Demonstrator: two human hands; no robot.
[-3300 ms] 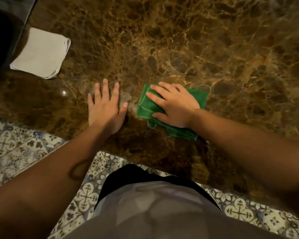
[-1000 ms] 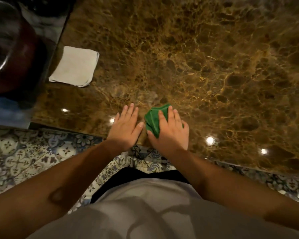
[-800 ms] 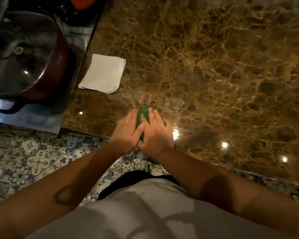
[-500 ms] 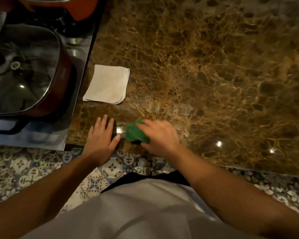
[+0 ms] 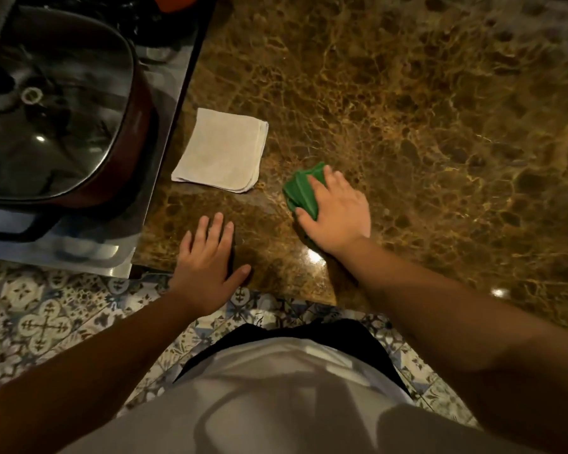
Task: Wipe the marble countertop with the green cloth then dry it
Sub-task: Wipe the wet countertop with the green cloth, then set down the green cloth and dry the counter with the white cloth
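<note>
The brown veined marble countertop (image 5: 407, 109) fills the upper right of the view. A bunched green cloth (image 5: 304, 191) lies on it near the front edge, and my right hand (image 5: 336, 211) presses down on it with fingers wrapped over its right part. My left hand (image 5: 209, 260) rests flat on the marble at the front left corner, fingers spread, holding nothing. A folded white cloth (image 5: 222, 152) lies flat on the marble just left of the green cloth, untouched.
A stove (image 5: 164, 132) adjoins the countertop's left edge, carrying a dark red pot with a glass lid (image 5: 53, 109). Patterned floor tiles (image 5: 46, 322) show below the front edge. My torso in a grey shirt fills the bottom.
My right hand has slid the green cloth away from the front edge, up and to the right, next to the white cloth. My left hand stays flat near the corner.
</note>
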